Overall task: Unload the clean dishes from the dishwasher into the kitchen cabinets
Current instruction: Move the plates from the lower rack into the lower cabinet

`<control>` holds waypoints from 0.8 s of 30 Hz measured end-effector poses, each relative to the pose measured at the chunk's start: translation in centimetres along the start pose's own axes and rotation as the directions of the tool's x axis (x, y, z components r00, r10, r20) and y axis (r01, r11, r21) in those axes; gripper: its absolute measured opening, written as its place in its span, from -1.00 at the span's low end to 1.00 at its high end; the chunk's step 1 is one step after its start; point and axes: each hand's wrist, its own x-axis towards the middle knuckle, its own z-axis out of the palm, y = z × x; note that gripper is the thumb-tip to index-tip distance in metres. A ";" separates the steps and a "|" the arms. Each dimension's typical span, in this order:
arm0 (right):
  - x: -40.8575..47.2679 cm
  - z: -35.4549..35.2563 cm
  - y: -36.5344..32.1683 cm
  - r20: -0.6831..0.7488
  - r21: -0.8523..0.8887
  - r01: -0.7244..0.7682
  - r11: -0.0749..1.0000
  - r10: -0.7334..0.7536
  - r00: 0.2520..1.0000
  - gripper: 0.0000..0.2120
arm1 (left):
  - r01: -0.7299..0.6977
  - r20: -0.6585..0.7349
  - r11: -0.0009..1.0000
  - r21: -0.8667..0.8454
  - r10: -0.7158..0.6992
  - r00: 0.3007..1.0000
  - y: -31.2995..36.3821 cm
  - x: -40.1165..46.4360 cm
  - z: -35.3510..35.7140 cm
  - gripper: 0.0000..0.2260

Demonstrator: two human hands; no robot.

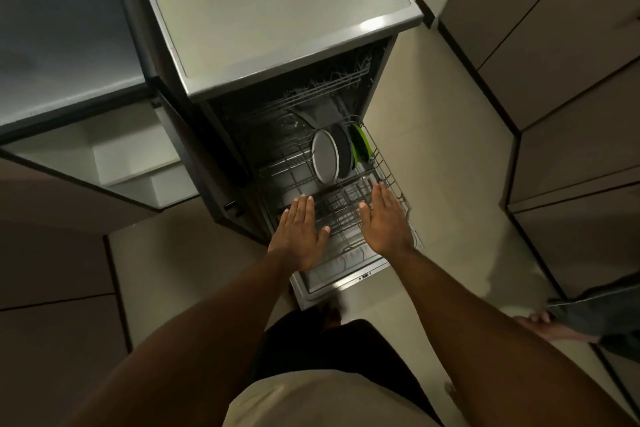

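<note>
Below, seen from a head-worn camera looking steeply down, a steel-grey dishwasher (pixel 277 45) stands with its door (pixel 332 274) folded down flat and its lower grey wire rack (pixel 388 177) pulled out over the door. Three dishes stand on edge at the back right of that rack, close together: a pale grey round plate (pixel 325 157) nearest the left, a dark round plate (pixel 343 152) just behind it, and a bright green round plate (pixel 360 144) furthest right, beside the rack's side wall. An upper wire rack (pixel 311 90) shows dimly inside the dark cavity. Both of the person's bare arms reach forward over the front of the lower rack. The left hand (pixel 299 236) is flat, palm down, fingers straight and together, thumb spread out; its grip is apart and holds nothing. The right hand (pixel 384 218) is likewise flat and palm down with straight fingers, grip apart, holding nothing. Whether either palm touches the wire cannot be told. The two hands lie well short of the plates. To the left, a grey table (pixel 62 45) tops an open cabinet with white shelves (pixel 131 163). Beige floor tiles (pixel 450 184) surround the dishwasher, and brown cabinet fronts (pixel 571 80) line the right side.
</note>
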 end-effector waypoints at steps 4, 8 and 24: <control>2.3 0.0 0.6 -0.009 0.040 -0.018 0.999 0.019 1.000 -0.41 | 0.003 0.019 1.000 -0.004 -0.003 1.000 -0.1 2.3 -0.3 -0.33; 4.9 0.8 1.7 0.000 0.098 -0.035 0.995 0.035 0.999 -0.42 | 0.030 0.033 0.999 -0.023 -0.029 0.999 -0.3 4.5 -0.1 -0.33; 21.0 8.7 9.1 0.117 0.164 -0.117 0.979 0.098 0.988 -0.48 | 0.153 0.062 0.983 -0.105 -0.147 0.987 -1.1 19.3 5.9 -0.33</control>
